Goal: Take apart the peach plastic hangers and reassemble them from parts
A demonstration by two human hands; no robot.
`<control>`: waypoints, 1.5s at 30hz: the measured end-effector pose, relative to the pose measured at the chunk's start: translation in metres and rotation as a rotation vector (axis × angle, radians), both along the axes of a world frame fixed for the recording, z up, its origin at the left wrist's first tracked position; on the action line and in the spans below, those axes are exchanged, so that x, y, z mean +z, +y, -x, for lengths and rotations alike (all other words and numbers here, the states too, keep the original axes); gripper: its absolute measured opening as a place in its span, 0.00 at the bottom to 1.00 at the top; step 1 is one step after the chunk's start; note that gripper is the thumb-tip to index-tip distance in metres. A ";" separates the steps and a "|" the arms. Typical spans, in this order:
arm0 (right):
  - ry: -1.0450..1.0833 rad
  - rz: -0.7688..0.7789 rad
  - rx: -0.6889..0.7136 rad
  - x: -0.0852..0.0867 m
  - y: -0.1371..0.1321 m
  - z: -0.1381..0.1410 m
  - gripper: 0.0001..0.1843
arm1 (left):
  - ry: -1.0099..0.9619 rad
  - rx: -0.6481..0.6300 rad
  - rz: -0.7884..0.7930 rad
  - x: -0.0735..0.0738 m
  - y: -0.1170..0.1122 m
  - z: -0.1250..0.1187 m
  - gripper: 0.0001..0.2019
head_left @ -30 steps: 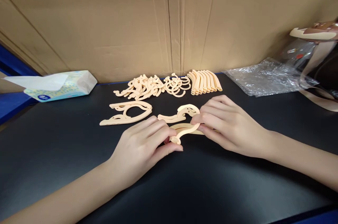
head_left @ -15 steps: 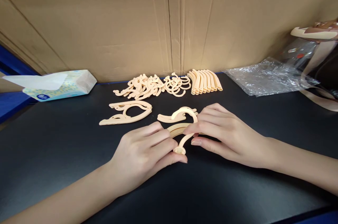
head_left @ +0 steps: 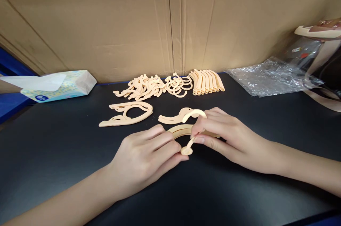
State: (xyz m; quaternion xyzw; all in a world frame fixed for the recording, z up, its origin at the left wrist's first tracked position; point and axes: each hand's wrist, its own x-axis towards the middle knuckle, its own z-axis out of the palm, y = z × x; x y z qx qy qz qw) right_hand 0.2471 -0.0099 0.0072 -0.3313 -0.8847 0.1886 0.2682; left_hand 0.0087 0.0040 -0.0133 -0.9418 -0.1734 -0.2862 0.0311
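Note:
A cream plastic hanger hook [head_left: 197,112] is pinched between the thumb and fingers of my right hand [head_left: 226,135]. Its round base [head_left: 186,150] points down towards me and touches the thumb and forefinger of my left hand [head_left: 149,155], which are closed about its edge. Just behind both hands lies a curved hanger bar [head_left: 181,130], its ends hidden by my fingers. Beyond it are short curved hanger arms [head_left: 170,119]. To the left is a folded hanger frame [head_left: 128,114], made of several joined pieces.
At the back of the black table [head_left: 66,148] lie a heap of small hanger parts [head_left: 146,86], loose hooks [head_left: 178,86] and a row of curved bars [head_left: 207,82]. A tissue pack [head_left: 64,86] is at left, clear plastic wrap [head_left: 269,77] at right. Cardboard [head_left: 119,23] stands behind.
My right hand has turned the hook, so its curved top leans further right and its base has shifted slightly right along my left fingertips. My left hand stays nearly in place.

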 end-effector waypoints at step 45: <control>0.517 0.537 -0.288 -0.017 0.039 -0.017 0.11 | 0.117 0.300 -0.006 0.000 0.004 -0.002 0.06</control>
